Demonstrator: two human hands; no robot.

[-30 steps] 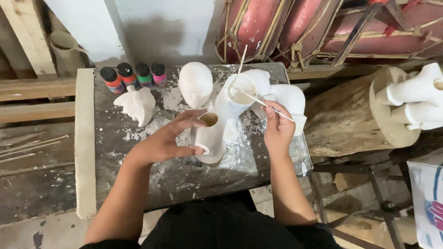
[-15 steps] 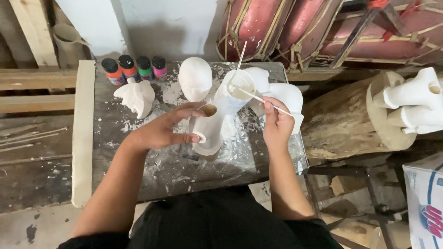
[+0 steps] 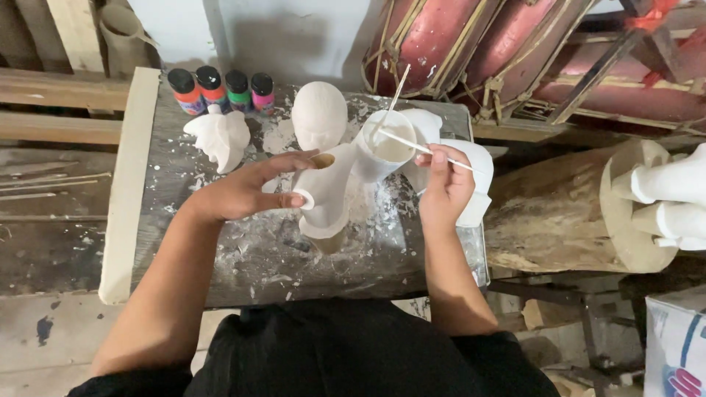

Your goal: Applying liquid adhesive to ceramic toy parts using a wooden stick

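Note:
My left hand [image 3: 246, 190] grips a white plaster figure [image 3: 329, 197] that stands upright on the worktable [image 3: 243, 257]; its top shows a brownish opening. My right hand [image 3: 444, 185] pinches a thin stick brush [image 3: 415, 145] whose tip reaches into a white cup of pale paint [image 3: 387, 147] just behind the figure. A second stick leans in that cup.
A white plaster head [image 3: 318, 115] and a white hand-shaped cast [image 3: 220, 137] sit further back, with several small paint bottles [image 3: 220, 90] at the far edge. More white casts [image 3: 669, 198] rest on a log stump [image 3: 559, 213] to the right. Red drums [image 3: 471, 44] lie behind.
The view has drifted slightly. Both hands stay where they were, the left on the figure and the right with the brush at the cup.

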